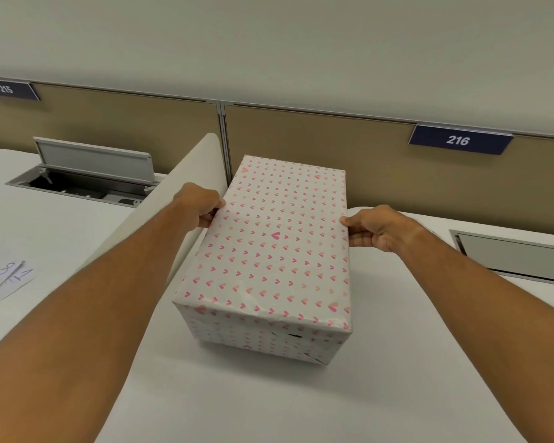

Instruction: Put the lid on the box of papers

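A lid [269, 238] wrapped in white paper with small pink hearts lies over the box [263, 345], which wears the same paper and shows only as a strip under the lid's near rim. The box stands on the white desk [269, 404]. My left hand [202, 204] grips the lid's left long edge, thumb on top. My right hand [376, 228] grips the right long edge opposite it. The papers inside are hidden.
A white curved divider [186, 187] rises just left of the box. Behind it stands a tan partition [333, 148] with signs 215 and 216. An open cable hatch [87, 177] lies far left, a shut one [518, 257] at right. A marked sheet [4, 282] lies at the left edge.
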`<state>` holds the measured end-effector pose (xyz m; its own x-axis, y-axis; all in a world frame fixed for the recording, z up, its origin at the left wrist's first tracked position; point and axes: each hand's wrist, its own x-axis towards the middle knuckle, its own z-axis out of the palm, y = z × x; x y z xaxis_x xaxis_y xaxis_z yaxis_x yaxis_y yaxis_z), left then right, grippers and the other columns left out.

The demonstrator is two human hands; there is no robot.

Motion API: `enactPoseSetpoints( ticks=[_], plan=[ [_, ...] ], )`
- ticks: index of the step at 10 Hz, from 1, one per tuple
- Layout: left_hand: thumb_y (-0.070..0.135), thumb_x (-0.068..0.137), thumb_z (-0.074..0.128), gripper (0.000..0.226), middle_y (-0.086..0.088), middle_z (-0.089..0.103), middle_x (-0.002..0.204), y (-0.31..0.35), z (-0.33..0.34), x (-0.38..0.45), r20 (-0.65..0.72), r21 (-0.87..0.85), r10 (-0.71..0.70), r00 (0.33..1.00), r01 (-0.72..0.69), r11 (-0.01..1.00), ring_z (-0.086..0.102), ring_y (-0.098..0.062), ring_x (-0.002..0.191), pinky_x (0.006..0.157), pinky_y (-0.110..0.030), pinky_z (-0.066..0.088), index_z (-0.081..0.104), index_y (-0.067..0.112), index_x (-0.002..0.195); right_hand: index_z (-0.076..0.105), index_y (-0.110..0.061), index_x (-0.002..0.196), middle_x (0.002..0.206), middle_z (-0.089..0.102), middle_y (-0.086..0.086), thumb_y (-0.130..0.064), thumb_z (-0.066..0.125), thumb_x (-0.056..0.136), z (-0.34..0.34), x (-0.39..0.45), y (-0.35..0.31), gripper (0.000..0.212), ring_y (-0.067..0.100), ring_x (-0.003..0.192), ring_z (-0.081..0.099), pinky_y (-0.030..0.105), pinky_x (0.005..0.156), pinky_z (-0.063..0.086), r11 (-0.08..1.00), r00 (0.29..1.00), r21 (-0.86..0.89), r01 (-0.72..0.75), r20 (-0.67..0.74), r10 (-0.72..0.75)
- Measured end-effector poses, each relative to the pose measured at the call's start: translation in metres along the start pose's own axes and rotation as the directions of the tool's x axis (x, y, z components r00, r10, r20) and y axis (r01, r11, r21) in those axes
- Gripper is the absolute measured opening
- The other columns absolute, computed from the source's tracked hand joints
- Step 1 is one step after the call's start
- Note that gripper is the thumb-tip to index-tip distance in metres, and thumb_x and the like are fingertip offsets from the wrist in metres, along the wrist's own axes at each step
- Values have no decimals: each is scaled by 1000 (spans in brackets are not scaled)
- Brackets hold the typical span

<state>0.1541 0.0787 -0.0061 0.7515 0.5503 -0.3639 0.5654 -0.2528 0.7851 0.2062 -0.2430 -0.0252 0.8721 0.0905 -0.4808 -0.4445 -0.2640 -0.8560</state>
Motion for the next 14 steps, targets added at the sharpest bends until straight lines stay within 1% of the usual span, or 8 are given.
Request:
enactPoseSetpoints(
  ticks=[3,5,8,10,11,12,13,14],
  plan=[
    [14,89,67,16,-14,67,101,3,-15,55,-16,41,-15,1000,16,999,64,-25,82,80,-38,55,63,2,99,64,-3,92,89,76,14,-7,72,84,43,47,-24,13,24,70,76,43,66,63,1000,1000,-9,0,-28,0],
    [13,90,66,18,-13,66,101,3,-18,68,-15,39,-22,1000,23,999,62,-22,73,77,-36,54,63,1,103,64,-2,92,87,76,13,-8,72,85,51,56,-30,12,24,69,76,44,66,63,1000,1000,-4,1,-24,-1],
    [16,89,67,29,-13,65,112,2,-23,73,-38,26,-42,998,43,999,63,-24,88,70,-32,51,61,3,114,60,-4,87,89,75,14,-7,70,86,61,54,-30,11,24,69,75,44,62,62,999,1000,33,-7,-10,7],
    [17,90,66,32,-13,64,115,1,-22,70,-32,26,-45,998,46,999,65,-25,98,73,-32,52,60,4,119,58,-6,86,93,73,15,-7,69,87,62,49,-31,11,25,78,74,44,71,62,1000,1000,28,0,-11,0],
    [17,96,57,24,-13,64,108,2,-24,63,-21,4,-51,998,51,999,64,-23,80,73,-35,51,61,1,114,61,-4,94,94,73,14,-12,71,86,62,43,-31,15,24,76,74,41,66,62,1000,1000,-21,15,-16,-16],
    [21,99,50,29,-13,61,108,3,-26,61,9,-7,-66,998,66,998,62,-25,85,79,-37,50,60,0,116,61,-3,103,95,72,14,-17,73,85,60,39,-29,25,25,78,73,39,65,63,998,999,-33,49,-21,-50],
    [36,97,51,47,-13,57,121,5,-24,47,-42,72,-2,999,5,997,57,-30,107,88,-38,47,52,3,131,57,-5,104,93,65,7,-25,73,85,61,29,-26,32,26,87,68,38,67,59,988,986,-81,133,-88,-140],
    [50,93,51,63,-14,51,140,3,-18,30,-112,253,143,983,-111,961,51,-35,124,97,-43,44,45,7,139,56,-9,85,85,60,4,-30,73,84,59,17,-23,27,21,81,61,39,71,56,947,952,-210,243,-137,-274]
  ],
)
